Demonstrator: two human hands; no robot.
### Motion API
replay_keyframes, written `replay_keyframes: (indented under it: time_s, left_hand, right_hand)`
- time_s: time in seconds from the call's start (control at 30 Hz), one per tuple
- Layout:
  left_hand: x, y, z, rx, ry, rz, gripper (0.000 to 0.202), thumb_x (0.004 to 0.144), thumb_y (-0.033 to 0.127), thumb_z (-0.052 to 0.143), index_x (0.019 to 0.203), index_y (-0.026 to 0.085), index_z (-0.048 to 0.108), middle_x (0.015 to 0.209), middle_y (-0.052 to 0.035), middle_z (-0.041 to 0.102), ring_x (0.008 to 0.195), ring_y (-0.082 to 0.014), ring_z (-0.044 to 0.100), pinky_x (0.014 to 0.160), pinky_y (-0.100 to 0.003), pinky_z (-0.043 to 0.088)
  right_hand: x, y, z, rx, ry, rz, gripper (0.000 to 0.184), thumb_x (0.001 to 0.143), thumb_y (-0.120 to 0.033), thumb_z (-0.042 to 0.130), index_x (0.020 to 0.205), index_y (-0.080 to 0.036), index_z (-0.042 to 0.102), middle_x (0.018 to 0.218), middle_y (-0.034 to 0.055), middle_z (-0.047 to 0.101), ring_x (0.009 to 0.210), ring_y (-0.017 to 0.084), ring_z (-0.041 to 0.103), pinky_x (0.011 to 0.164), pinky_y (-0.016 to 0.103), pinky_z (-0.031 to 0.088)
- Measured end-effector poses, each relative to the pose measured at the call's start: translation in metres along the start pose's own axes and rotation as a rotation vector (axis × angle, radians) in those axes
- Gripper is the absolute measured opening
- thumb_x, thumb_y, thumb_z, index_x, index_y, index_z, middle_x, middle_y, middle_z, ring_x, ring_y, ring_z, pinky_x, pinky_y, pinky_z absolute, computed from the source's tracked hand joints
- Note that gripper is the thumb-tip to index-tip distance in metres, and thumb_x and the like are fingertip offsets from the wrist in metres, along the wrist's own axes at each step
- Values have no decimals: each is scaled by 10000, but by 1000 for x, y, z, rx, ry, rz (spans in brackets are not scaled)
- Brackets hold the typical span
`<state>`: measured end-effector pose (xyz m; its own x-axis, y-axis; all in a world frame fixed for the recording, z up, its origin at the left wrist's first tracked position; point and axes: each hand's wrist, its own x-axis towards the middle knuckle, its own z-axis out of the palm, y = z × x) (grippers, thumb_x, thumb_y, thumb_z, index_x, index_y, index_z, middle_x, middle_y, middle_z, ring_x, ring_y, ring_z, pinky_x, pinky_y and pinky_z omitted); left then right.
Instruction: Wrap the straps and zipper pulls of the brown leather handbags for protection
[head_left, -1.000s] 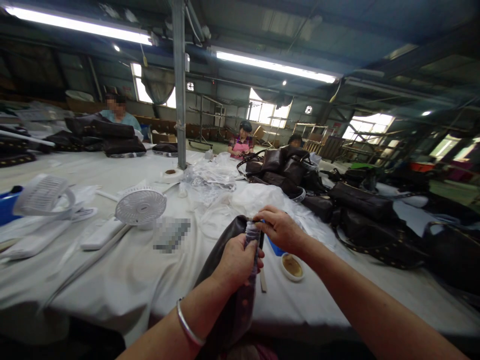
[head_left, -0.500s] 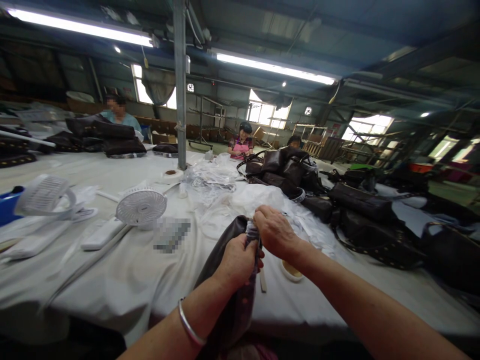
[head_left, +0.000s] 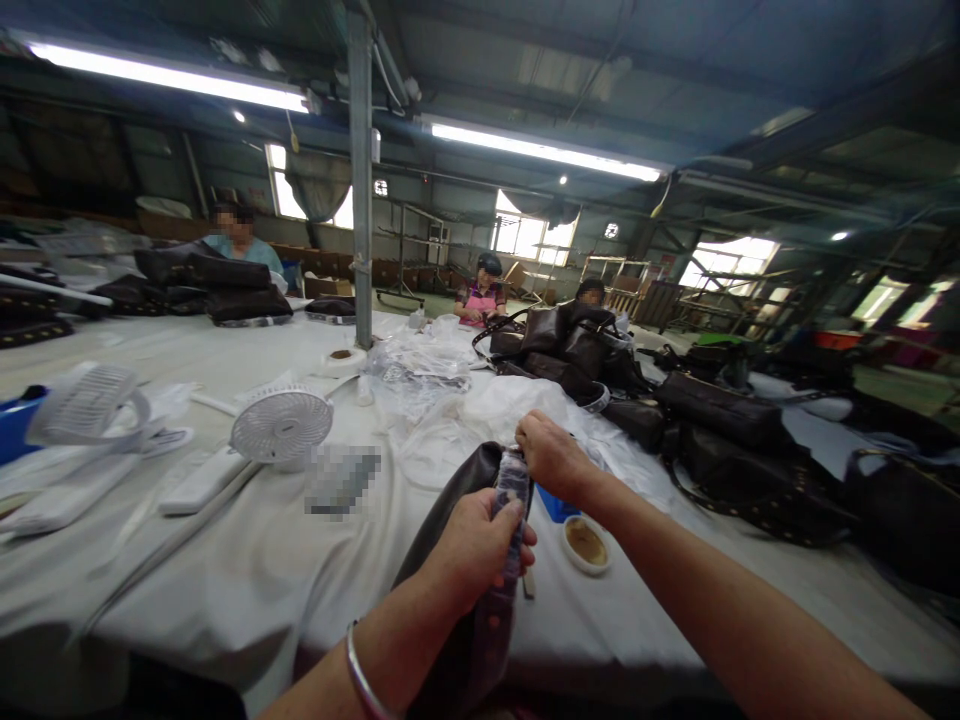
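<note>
A dark brown leather bag (head_left: 448, 505) stands tilted at the table's near edge, in front of me. Along its right side runs a studded strap (head_left: 513, 480) covered in clear plastic wrap. My left hand (head_left: 480, 535), with a bangle at the wrist, is closed around this strap, thumb on top. At the strap's upper end, my right hand (head_left: 553, 455) pinches the wrapped edge with bent fingers; the fingertips are partly hidden. Just right of the bag lie a small round dish (head_left: 587, 545) with a brownish inside and a blue object (head_left: 556, 505) half covered by my right forearm.
Crumpled clear plastic (head_left: 420, 365) lies beyond my hands. Dark bags (head_left: 566, 350) are heaped at the back right. On the left are a white fan (head_left: 281, 425) and a metal post (head_left: 361, 200). Several people sit farther back, one wearing a pink apron (head_left: 481, 303).
My right hand has shifted slightly right, away from the left hand, exposing more of the plastic-wrapped strap. The blue object and more of the round dish have come into view.
</note>
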<state>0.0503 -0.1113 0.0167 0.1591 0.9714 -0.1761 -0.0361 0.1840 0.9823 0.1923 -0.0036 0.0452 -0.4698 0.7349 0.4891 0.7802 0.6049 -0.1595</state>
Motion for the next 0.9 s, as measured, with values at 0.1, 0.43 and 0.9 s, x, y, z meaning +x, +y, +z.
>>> replay_keyframes:
  time_s: [0.1, 0.43, 0.9]
  left_hand:
    - [-4, -2, 0, -55, -12, -13, 221, 896, 376, 549, 882, 157, 569, 700, -38, 674, 462, -113, 586, 333, -154, 355]
    - [3, 1, -4, -207, -29, -28, 280, 880, 430, 589, 914, 153, 565, 685, -22, 667, 425, -87, 555, 366, -164, 360]
    - [-41, 9, -14, -290, -281, -173, 250, 815, 388, 656, 837, 142, 610, 746, -88, 727, 554, -157, 657, 462, -213, 449]
  right_hand:
    - [-1, 9, -3, 82, 21, -23, 184, 892, -91, 454, 768, -183, 554, 771, 38, 597, 727, 162, 581, 690, 279, 473]
    - [-22, 4, -9, 179, -94, -379, 624, 782, -55, 536, 1387, -202, 492, 1439, 157, 499, 1324, 278, 470, 1083, 486, 401]
    - [-5, 28, 42, 503, 89, 33, 278, 812, -244, 618, 1060, -209, 738, 1021, 67, 768, 931, 245, 719, 862, 384, 558]
